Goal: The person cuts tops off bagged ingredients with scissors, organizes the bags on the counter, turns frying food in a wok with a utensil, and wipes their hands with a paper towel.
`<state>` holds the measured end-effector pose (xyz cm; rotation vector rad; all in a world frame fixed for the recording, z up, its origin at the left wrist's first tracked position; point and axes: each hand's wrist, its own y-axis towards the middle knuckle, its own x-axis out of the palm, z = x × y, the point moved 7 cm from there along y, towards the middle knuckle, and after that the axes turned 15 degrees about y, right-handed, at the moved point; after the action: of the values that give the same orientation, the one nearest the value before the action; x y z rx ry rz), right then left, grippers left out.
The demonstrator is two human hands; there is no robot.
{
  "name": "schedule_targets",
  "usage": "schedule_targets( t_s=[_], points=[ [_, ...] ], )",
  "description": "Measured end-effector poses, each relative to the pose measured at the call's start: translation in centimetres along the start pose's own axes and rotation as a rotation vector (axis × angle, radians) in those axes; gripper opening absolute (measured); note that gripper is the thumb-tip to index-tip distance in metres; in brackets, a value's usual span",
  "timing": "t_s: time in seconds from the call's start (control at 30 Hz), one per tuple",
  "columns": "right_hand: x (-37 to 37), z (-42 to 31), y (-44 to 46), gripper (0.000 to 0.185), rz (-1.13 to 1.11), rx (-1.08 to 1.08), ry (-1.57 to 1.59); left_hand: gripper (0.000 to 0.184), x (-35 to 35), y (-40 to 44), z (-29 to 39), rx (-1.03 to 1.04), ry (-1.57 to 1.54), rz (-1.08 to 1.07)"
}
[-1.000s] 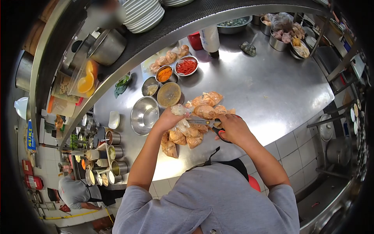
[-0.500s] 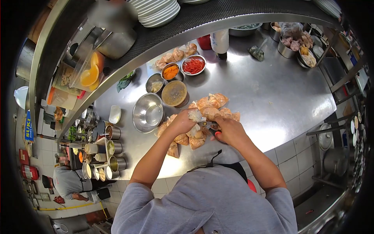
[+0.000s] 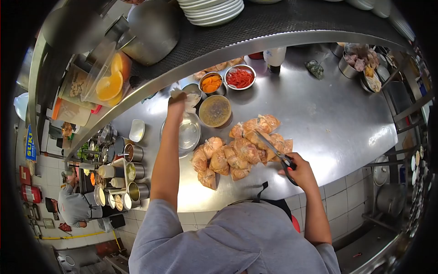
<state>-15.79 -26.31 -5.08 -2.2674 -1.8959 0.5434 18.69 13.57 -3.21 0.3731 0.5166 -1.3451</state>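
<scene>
My left hand (image 3: 177, 106) is stretched out over the far left of the table, closed on white plastic scraps (image 3: 190, 102) above the rim of a steel bowl (image 3: 188, 134). My right hand (image 3: 299, 170) grips black-handled scissors (image 3: 284, 157), whose blades point up and left over the heap of bags. Several knotted plastic bags of orange-brown food (image 3: 232, 155) lie heaped on the steel table between my hands. A round container with a brownish lid (image 3: 215, 111) stands just beyond the heap.
Bowls of red strips (image 3: 240, 77) and orange pieces (image 3: 211, 84) stand behind. A shelf (image 3: 255, 43) with plates (image 3: 214, 11) arches overhead. Sauce pots (image 3: 137, 189) line the left edge. A co-worker (image 3: 75, 205) is at the lower left. Meat bowls (image 3: 349, 68) stand far right.
My left hand has moved from the heap of bags up and left with the plastic scraps. My right hand has drawn back to the right with the scissors, and the view has shifted.
</scene>
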Motion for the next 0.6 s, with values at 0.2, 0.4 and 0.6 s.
schedule_targets(
  t_s=[0.2, 0.4, 0.6],
  points=[
    [-2.2, 1.9, -1.6, 0.060, 0.133, 0.058, 0.148, 0.032, 1.1, 11.4, -4.2, 0.491, 0.493, 0.100],
    [-3.6, 3.1, -3.7, 0.061, 0.294, 0.112, 0.219, 0.040, 5.0, 22.8, -6.9, 0.012, 0.349, -0.744],
    [-3.4, 2.7, -5.8, 0.064, 0.398, 0.165, 0.201, 0.042, 10.1, 23.1, -3.0, 0.237, 0.471, -0.719]
  ],
)
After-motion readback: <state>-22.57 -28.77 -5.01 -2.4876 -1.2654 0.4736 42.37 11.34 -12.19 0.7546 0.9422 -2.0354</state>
